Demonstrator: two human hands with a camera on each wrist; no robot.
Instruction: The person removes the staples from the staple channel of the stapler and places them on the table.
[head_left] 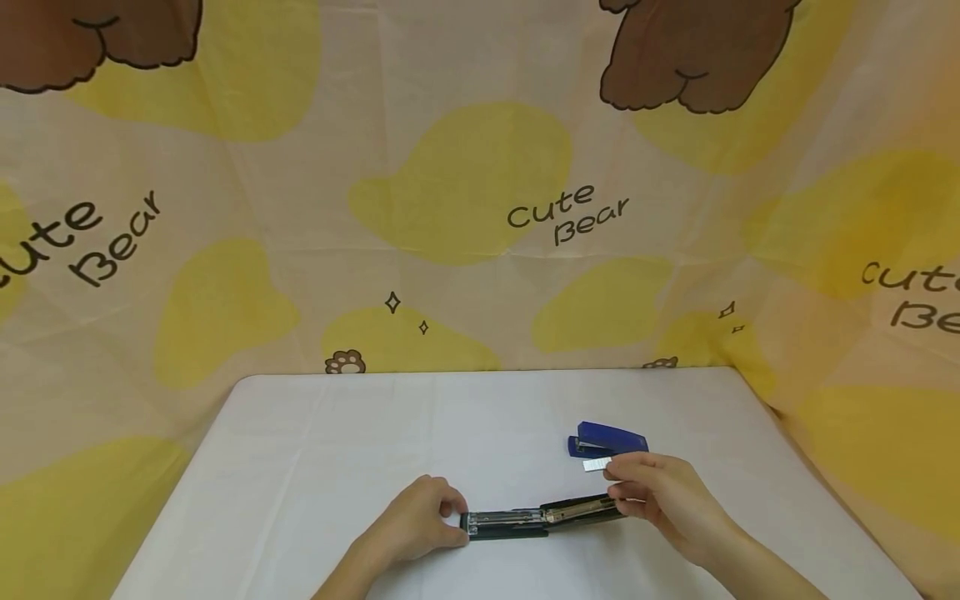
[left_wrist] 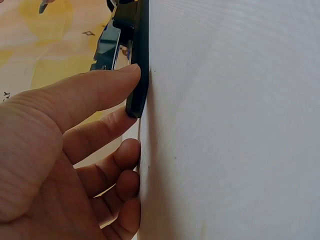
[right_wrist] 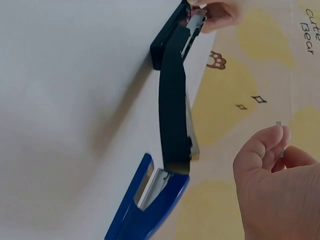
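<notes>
A black stapler (head_left: 517,531) lies opened out wide on the white table, its metal channel facing up and its top arm (right_wrist: 172,110) angled off the surface. At the base's left end, my left hand (head_left: 420,521) pinches it between thumb and forefinger; the other fingers rest curled against the tabletop in the left wrist view. Above the stapler's raised right end, my right hand (head_left: 678,504) holds a small silver strip of staples (head_left: 596,464) between thumb and fingertips. In the right wrist view only bits of that strip (right_wrist: 279,123) stick out past the fingers.
Just behind the right hand stands a blue stapler (head_left: 611,437), its top slightly raised. The white table (head_left: 337,433) runs back to a cloth backdrop (head_left: 450,183) with yellow patches and printed bears, which also hangs along both sides.
</notes>
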